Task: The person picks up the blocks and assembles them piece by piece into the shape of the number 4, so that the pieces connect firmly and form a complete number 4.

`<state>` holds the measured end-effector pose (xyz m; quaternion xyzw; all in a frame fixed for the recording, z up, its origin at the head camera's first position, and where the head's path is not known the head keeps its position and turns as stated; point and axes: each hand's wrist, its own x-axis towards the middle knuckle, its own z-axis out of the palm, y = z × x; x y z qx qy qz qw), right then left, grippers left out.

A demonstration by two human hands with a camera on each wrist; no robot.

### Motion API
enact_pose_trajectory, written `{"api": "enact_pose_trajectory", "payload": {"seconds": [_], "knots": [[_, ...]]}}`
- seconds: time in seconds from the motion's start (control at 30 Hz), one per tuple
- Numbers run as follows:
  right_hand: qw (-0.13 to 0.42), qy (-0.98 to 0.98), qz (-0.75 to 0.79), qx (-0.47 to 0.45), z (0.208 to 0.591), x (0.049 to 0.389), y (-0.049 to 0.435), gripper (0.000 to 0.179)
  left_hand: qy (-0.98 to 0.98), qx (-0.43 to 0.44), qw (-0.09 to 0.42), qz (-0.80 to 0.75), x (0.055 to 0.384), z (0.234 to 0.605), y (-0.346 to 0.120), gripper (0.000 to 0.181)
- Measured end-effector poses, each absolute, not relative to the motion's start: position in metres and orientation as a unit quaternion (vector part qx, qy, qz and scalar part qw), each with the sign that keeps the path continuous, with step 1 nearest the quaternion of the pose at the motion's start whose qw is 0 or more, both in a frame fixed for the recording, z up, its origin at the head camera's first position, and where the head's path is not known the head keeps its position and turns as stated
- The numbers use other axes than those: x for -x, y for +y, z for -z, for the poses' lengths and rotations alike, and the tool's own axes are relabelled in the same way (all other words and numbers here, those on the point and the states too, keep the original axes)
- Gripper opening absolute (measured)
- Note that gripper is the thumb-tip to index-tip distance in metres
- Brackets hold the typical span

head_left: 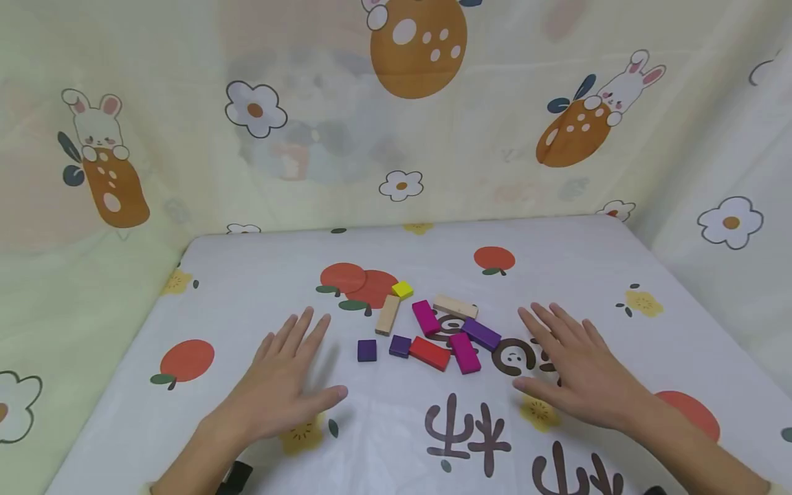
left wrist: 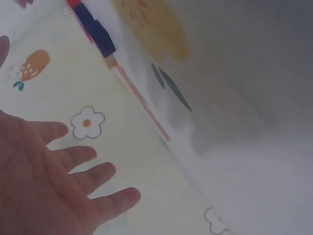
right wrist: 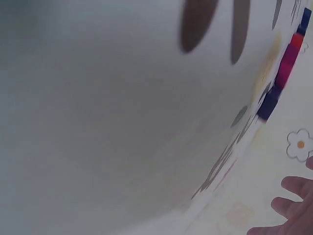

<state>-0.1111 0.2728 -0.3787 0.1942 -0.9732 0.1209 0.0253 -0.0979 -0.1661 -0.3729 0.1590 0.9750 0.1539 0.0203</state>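
My left hand (head_left: pixel 281 386) is spread, palm down, left of a loose group of blocks and holds nothing. On the other side my right hand (head_left: pixel 580 377) is spread likewise. Between them lie a yellow block (head_left: pixel 402 289), two plain wood blocks, one upright in view (head_left: pixel 387 315), one slanting (head_left: pixel 455 306), two magenta blocks (head_left: pixel 425 317), a long purple block (head_left: pixel 481 334), a red block (head_left: pixel 430 353) and two small dark purple blocks (head_left: pixel 367 350). The left wrist view shows the left hand (left wrist: pixel 44 183) with fingers apart; fingers of the right hand (right wrist: pixel 296 210) show at its wrist view's edge.
A white printed cloth (head_left: pixel 247 268) covers the table. Behind it hangs a pale curtain (head_left: pixel 322 185) with rabbits and flowers, and more cloth hangs at both sides. A small black object (head_left: pixel 235 476) sits by the left forearm.
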Motion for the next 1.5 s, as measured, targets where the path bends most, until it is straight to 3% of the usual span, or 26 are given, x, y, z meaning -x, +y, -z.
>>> {"api": "enact_pose_trajectory", "payload": {"seconds": [0.53, 1.5], "knots": [[-0.003, -0.970, -0.116, -0.215, 0.377, 0.120, 0.226, 0.097, 0.967, -0.184, 0.080, -0.157, 0.111, 0.374, -0.125, 0.101], [0.003, -0.954, -0.107, -0.280, 0.383, 0.135, 0.184, 0.078, 0.954, -0.250, 0.091, -0.137, 0.116, 0.384, -0.076, 0.097]]}}
